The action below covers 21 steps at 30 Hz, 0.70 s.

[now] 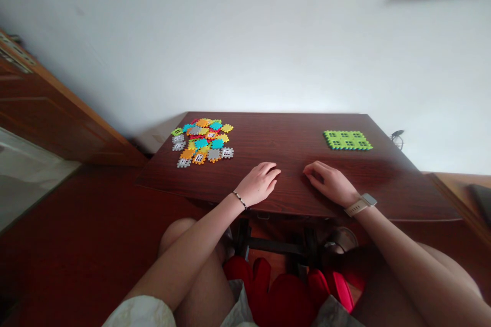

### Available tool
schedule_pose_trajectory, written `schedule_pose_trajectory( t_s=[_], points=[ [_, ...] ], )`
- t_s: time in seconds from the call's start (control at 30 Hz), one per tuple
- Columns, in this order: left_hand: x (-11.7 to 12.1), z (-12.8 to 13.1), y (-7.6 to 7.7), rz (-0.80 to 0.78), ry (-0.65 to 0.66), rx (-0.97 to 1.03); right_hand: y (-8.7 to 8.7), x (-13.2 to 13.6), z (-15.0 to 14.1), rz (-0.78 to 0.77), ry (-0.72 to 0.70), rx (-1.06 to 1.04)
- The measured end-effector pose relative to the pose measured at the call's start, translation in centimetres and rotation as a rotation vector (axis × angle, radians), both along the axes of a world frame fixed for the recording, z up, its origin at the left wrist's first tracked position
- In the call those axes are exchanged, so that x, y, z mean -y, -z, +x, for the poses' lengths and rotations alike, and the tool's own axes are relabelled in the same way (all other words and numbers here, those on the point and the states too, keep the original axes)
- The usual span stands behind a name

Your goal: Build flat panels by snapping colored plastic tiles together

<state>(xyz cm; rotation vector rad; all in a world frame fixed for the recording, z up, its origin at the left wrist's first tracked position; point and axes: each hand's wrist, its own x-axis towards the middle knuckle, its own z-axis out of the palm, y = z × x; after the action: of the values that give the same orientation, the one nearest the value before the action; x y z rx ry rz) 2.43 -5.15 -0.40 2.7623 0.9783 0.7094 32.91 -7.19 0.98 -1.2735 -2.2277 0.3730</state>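
My left hand (258, 184) rests at the near middle of the dark wooden table, its fingers loosely bent and apart, with nothing in them. To its right, my right hand (333, 183) lies on the tabletop with gently curved fingers and a gap beside the thumb; it also holds nothing. Beyond my left hand, on the left, is a loose pile of interlocking plastic tiles (217, 144) in orange, yellow, blue, grey, red and green, some with white window grids. Past my right hand lies a flat green panel (347, 140) of joined window tiles. Neither hand touches the tiles.
The brown table (276, 133) stands against a white wall (268, 36). A wooden door (49, 107) is at the left. A black cable (398, 138) hangs beyond the table's right edge. Red cushioning (287, 296) shows between my legs below the near edge.
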Motion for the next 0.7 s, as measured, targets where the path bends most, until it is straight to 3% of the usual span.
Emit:
schedule_pose_trajectory(
  t_s=[0.7],
  points=[
    [0.01, 0.04, -0.02, 0.004, -0.006, -0.004, -0.05, 0.12, 0.04, 0.003, 0.003, 0.001]
  ],
)
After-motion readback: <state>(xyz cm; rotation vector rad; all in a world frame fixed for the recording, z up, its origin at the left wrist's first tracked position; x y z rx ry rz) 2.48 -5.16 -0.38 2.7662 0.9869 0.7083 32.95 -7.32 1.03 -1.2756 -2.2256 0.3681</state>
